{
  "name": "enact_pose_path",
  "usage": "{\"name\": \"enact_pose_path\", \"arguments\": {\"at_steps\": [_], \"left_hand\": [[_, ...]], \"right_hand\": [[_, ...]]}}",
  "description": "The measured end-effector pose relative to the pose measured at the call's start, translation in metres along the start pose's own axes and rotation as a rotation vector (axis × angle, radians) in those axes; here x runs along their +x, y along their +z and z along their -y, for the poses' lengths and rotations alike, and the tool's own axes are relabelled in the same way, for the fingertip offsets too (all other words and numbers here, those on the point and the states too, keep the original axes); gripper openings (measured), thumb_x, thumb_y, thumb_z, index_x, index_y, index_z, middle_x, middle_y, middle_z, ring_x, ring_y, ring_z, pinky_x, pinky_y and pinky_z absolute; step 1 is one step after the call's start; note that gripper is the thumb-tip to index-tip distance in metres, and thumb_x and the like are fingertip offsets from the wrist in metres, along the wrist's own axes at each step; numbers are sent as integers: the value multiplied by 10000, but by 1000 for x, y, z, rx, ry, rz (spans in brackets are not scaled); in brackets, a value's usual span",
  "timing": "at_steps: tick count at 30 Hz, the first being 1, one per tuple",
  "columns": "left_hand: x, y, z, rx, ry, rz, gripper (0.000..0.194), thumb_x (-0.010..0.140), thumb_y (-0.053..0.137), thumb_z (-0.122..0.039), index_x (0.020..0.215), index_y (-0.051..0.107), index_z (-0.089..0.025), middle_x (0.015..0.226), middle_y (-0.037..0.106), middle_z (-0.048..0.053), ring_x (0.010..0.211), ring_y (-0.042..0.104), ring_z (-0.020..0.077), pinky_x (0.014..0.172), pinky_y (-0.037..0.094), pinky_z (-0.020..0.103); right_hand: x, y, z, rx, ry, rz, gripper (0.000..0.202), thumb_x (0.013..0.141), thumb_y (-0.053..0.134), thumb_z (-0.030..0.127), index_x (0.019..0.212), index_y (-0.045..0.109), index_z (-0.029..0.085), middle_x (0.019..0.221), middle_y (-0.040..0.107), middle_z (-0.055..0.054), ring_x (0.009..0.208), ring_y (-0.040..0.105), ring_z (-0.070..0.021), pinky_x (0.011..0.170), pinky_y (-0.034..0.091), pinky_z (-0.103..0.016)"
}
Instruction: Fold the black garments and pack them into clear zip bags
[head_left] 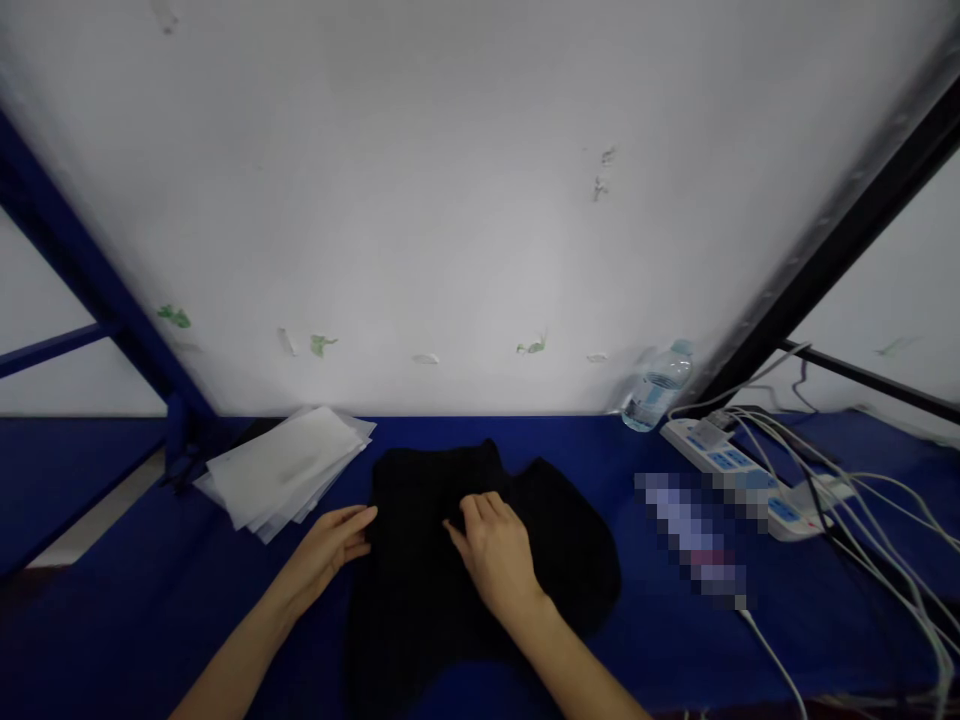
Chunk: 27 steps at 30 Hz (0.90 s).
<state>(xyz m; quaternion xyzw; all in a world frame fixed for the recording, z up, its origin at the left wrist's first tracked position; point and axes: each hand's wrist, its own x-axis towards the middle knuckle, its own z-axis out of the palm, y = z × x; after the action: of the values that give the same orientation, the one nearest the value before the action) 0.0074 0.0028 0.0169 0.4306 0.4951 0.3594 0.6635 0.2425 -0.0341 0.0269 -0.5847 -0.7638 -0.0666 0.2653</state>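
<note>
A black cloth garment (420, 570) lies spread on the blue table in front of me; its exact kind is hard to make out in the dark fabric. My right hand (499, 550) is on top of it near the middle, fingers curled down and pinching the cloth. At the garment's left edge is my left hand (330, 550), its fingers stretched toward the fabric and slightly apart. The fingertips touch or nearly touch that edge.
Clear plastic bags (289, 465) lie stacked at the back left. A water bottle (658, 388) leans against the white wall (450, 200). On the right are a power strip (724, 455) with several cables and a blurred-out device (694, 540) on a white cord. The tabletop (150, 610) is blue.
</note>
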Motion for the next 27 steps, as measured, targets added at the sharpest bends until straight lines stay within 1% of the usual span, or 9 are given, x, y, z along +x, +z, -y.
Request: {"name": "enact_pose_path", "arguments": {"at_steps": [2, 4, 8, 10, 12, 17, 21, 24, 27], "left_hand": [[-2, 1, -1, -1, 5, -10, 314, 790, 708, -449, 946, 718, -176, 1009, 735, 80, 933, 688, 215, 852, 521, 303], [-3, 2, -2, 8, 9, -8, 327, 783, 707, -462, 937, 720, -173, 1013, 733, 85, 937, 687, 222, 853, 521, 308], [-2, 1, 0, 18, 11, 5, 339, 787, 696, -471, 949, 714, -173, 1013, 728, 86, 929, 687, 218, 844, 521, 307], [-1, 0, 1, 22, 20, -3, 342, 785, 691, -478, 947, 712, -178, 995, 728, 78, 918, 687, 213, 835, 524, 305], [-1, 1, 0, 50, 35, -7, 353, 781, 684, -491, 938, 708, -176, 965, 726, 73, 906, 687, 215, 825, 528, 308], [-5, 10, -8, 117, 60, -19, 362, 784, 666, -500, 921, 668, -164, 935, 708, 67, 893, 683, 217, 792, 535, 302], [-4, 21, -7, 62, 66, 23, 311, 807, 666, -455, 905, 653, -160, 918, 705, 62, 858, 683, 201, 776, 535, 290], [1, 24, 1, -4, 25, 15, 291, 783, 703, -424, 878, 659, -153, 914, 713, 69, 849, 689, 203, 774, 540, 291], [6, 23, 6, -49, -1, 3, 294, 763, 724, -419, 878, 668, -155, 918, 721, 73, 840, 696, 205, 777, 547, 299]], "right_hand": [[-6, 2, 0, 128, -40, 5, 174, 905, 549, 338, 885, 639, 190, 858, 687, -86, 892, 616, -256, 753, 491, -374], [-12, -7, -12, 245, -3, -44, 216, 931, 504, 369, 965, 642, 206, 942, 692, -77, 958, 608, -247, 812, 480, -385], [-19, -21, -48, 200, 299, -165, 320, 933, 451, 456, 960, 624, 189, 888, 679, -101, 847, 618, -256, 770, 480, -409], [-22, -18, -61, 193, 409, -109, 381, 883, 496, 538, 946, 627, 186, 813, 672, -100, 775, 627, -262, 685, 495, -390], [-23, -12, -67, 231, 436, -32, 380, 845, 532, 564, 892, 637, 202, 762, 669, -84, 738, 635, -256, 623, 499, -362], [-14, -20, -65, 282, 420, 26, 285, 843, 524, 475, 706, 608, 240, 690, 662, -41, 676, 640, -228, 575, 474, -323], [-11, -33, -76, 303, 517, 57, 279, 839, 507, 485, 758, 626, 246, 754, 697, -35, 695, 666, -228, 599, 462, -316], [-15, -28, -94, 300, 564, 116, 273, 800, 553, 497, 789, 644, 241, 781, 715, -52, 732, 685, -253, 604, 469, -320], [-15, -24, -104, 303, 546, 188, 259, 781, 570, 480, 727, 644, 238, 724, 711, -53, 695, 688, -256, 576, 465, -314]]}}
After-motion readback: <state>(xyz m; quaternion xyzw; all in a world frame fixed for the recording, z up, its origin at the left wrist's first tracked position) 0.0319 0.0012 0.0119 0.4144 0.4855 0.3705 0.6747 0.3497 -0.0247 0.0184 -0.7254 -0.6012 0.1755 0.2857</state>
